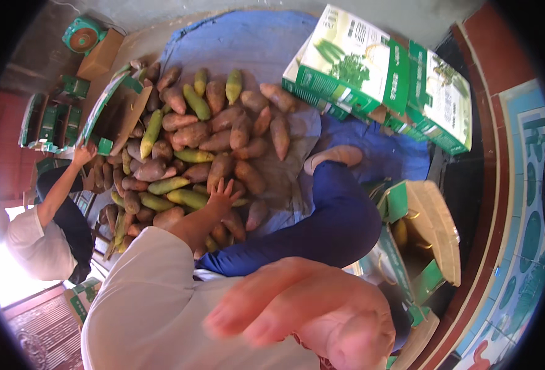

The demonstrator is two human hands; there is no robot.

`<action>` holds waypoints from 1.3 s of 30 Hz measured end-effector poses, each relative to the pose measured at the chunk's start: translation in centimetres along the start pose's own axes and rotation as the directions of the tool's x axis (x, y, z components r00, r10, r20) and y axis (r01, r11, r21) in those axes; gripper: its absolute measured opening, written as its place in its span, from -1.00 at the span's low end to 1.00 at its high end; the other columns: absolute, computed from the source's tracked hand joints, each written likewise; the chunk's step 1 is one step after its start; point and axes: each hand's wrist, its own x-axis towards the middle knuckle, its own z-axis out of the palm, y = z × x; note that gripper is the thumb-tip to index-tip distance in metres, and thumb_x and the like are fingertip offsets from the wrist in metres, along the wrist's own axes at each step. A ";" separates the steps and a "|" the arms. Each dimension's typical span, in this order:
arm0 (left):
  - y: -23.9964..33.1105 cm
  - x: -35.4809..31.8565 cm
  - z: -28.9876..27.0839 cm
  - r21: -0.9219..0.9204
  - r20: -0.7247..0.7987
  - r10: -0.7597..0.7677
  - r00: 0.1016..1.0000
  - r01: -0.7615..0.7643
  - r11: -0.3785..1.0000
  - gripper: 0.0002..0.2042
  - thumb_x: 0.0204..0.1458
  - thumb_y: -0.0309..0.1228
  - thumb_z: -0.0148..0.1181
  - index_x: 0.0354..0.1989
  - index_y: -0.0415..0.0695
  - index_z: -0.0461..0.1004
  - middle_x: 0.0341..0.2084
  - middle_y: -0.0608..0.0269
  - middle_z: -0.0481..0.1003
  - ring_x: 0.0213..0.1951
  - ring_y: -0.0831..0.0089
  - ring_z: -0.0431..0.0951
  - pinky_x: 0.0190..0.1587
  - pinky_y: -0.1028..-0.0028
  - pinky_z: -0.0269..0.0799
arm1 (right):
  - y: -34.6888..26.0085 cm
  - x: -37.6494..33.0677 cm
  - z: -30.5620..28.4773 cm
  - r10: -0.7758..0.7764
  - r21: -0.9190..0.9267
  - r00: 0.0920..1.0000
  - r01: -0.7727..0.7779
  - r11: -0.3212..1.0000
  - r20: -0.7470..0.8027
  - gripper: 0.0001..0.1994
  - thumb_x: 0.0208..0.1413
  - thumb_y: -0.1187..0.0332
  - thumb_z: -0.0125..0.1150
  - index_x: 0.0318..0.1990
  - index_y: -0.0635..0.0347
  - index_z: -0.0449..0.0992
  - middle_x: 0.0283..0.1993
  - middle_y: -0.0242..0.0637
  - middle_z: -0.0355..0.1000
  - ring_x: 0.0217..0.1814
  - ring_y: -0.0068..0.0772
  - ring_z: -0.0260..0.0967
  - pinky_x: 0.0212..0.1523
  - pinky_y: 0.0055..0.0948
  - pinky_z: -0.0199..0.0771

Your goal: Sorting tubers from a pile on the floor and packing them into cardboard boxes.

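1. Two hands are at work. The right hand (309, 314) is nearest, low and blurred, with its fingers loosely extended and nothing seen in it.
2. Right of it stands an open box (436, 216) with its flaps up. Something yellowish lies inside, too hidden to name.
3. Farther out, the left hand (223, 194) reaches over the near edge of the pile (211, 135), fingers spread. It hovers at, or just touches, the brown and green fruits and grips none.
4. By my judgement the step in hand is picking one fruit from the pile. The next move calls for closing the spread fingers round a single piece, such as the green one (186, 197) just to the left.
5. At the far left, a co-worker's hand (84, 152) rests on a box flap.
6. Farthest, closed boxes (352, 61) lie on the blue cloth (241, 43).
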 end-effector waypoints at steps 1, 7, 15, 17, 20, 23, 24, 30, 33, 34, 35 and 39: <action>0.1 -0.2 -0.2 0.002 0.029 0.009 1.000 -0.009 1.000 0.03 -0.35 0.05 0.35 0.36 0.24 -0.14 0.36 0.00 -0.29 0.34 -0.18 -0.27 0.23 -0.14 -0.10 | 2.1 1.5 0.6 -0.262 0.241 0.965 0.247 0.939 0.032 -0.50 0.25 0.05 -0.20 -0.22 0.43 0.44 -0.16 0.04 0.41 -0.16 -0.14 0.40 -0.10 -0.30 0.38; -0.2 -0.2 -0.6 -0.024 0.013 0.012 1.000 -0.012 1.000 0.04 -0.33 0.06 0.33 0.36 0.24 -0.18 0.36 -0.01 -0.32 0.34 -0.20 -0.28 0.23 -0.13 -0.10 | 4.9 4.0 0.3 -0.299 0.559 0.944 0.176 0.811 0.137 -0.36 0.25 -0.07 -0.35 -0.20 0.46 0.44 -0.18 0.00 0.42 -0.16 -0.21 0.39 -0.08 -0.38 0.35; -0.1 -0.8 -1.7 -0.064 0.120 0.003 0.993 0.005 0.998 0.01 -0.26 0.13 0.24 0.37 0.22 -0.22 0.36 0.00 -0.37 0.34 -0.19 -0.34 0.25 -0.12 -0.15 | 3.0 5.0 1.8 -0.035 0.792 0.993 0.112 0.600 -0.114 -0.37 0.15 -0.11 -0.12 -0.25 0.48 0.45 -0.22 -0.02 0.40 -0.15 -0.29 0.35 -0.08 -0.44 0.25; 0.0 -0.7 -1.6 -0.055 0.118 0.005 0.993 0.001 0.998 0.01 -0.27 0.15 0.23 0.37 0.22 -0.22 0.36 0.00 -0.37 0.34 -0.19 -0.34 0.25 -0.13 -0.16 | 3.2 5.2 2.3 0.052 0.871 0.982 0.137 0.472 -0.183 -0.35 0.13 -0.14 -0.11 -0.24 0.48 0.45 -0.21 -0.01 0.40 -0.16 -0.29 0.35 -0.08 -0.45 0.25; -0.3 -0.9 -1.6 -0.065 0.093 0.011 0.996 -0.005 0.998 0.00 -0.25 0.15 0.23 0.37 0.20 -0.20 0.36 -0.02 -0.36 0.34 -0.20 -0.34 0.26 -0.13 -0.22 | 3.1 6.1 1.4 -0.019 0.777 0.983 0.158 0.609 -0.185 -0.33 0.09 -0.18 -0.05 -0.25 0.47 0.46 -0.22 -0.03 0.40 -0.14 -0.28 0.35 -0.07 -0.46 0.24; -0.6 -0.9 -1.2 -0.081 0.057 0.014 0.998 -0.009 0.997 -0.02 -0.24 0.14 0.23 0.36 0.19 -0.17 0.35 -0.05 -0.35 0.33 -0.23 -0.34 0.27 -0.14 -0.26 | 2.2 8.1 -3.5 -0.052 0.425 0.997 0.023 0.905 0.057 -0.49 0.21 0.05 -0.16 -0.23 0.48 0.43 -0.17 0.02 0.39 -0.13 -0.23 0.37 -0.05 -0.37 0.30; -0.6 -1.2 -1.0 -0.113 0.077 -0.019 0.997 0.028 0.993 -0.02 -0.24 0.14 0.23 0.36 0.18 -0.16 0.35 -0.05 -0.34 0.33 -0.23 -0.33 0.26 -0.15 -0.26 | 2.3 8.5 -4.7 -0.023 0.198 0.984 -0.012 0.980 0.174 -0.56 0.26 0.16 -0.21 -0.22 0.49 0.42 -0.15 0.04 0.38 -0.12 -0.21 0.37 -0.04 -0.32 0.33; 0.8 -1.1 0.5 -0.100 -0.103 -0.055 0.993 0.045 0.994 -0.04 -0.24 0.11 0.22 0.36 0.18 -0.14 0.35 -0.03 -0.31 0.33 -0.22 -0.32 0.23 -0.20 -0.21 | 7.3 8.0 -7.3 0.138 -0.401 0.990 -0.127 0.907 -0.002 -0.85 0.19 0.44 -0.02 -0.22 0.33 0.43 -0.26 -0.26 0.39 -0.27 -0.55 0.33 -0.21 -0.57 0.33; 0.3 -0.9 -0.4 -0.059 -0.035 -0.009 0.999 0.007 0.998 -0.07 -0.23 0.08 0.20 0.36 0.19 -0.14 0.36 -0.02 -0.30 0.33 -0.21 -0.32 0.23 -0.20 -0.19 | 7.1 7.1 -7.6 0.138 -0.583 0.988 -0.070 0.809 0.073 -0.89 0.18 0.47 0.00 -0.24 0.30 0.44 -0.29 -0.31 0.42 -0.34 -0.59 0.35 -0.32 -0.57 0.38; 0.2 -0.8 -0.7 -0.049 -0.010 -0.004 1.000 0.003 0.999 -0.07 -0.22 0.07 0.20 0.36 0.19 -0.13 0.36 -0.01 -0.30 0.33 -0.21 -0.31 0.23 -0.19 -0.18 | 6.2 7.0 -7.6 0.130 -0.554 0.991 -0.123 0.823 -0.026 -0.89 0.17 0.48 0.00 -0.25 0.31 0.45 -0.31 -0.28 0.43 -0.33 -0.57 0.36 -0.31 -0.56 0.39; 0.0 -0.9 -0.8 -0.039 0.017 -0.002 1.000 0.003 0.999 -0.08 -0.22 0.06 0.19 0.36 0.19 -0.13 0.36 -0.01 -0.30 0.34 -0.21 -0.31 0.23 -0.19 -0.17 | 5.4 7.1 -7.8 0.126 -0.518 0.984 -0.172 0.838 -0.122 -0.89 0.16 0.49 0.01 -0.26 0.32 0.45 -0.32 -0.26 0.44 -0.33 -0.55 0.37 -0.30 -0.55 0.40; 0.1 -1.1 -1.5 -0.015 0.062 -0.003 0.998 0.004 1.000 -0.04 -0.25 0.00 0.24 0.36 0.21 -0.17 0.36 0.01 -0.29 0.34 -0.21 -0.33 0.23 -0.17 -0.14 | 2.2 6.3 -8.6 -0.174 -0.386 0.924 0.032 0.922 -0.340 -0.87 0.18 0.47 0.01 -0.22 0.33 0.45 -0.34 -0.29 0.43 -0.34 -0.57 0.35 -0.30 -0.55 0.37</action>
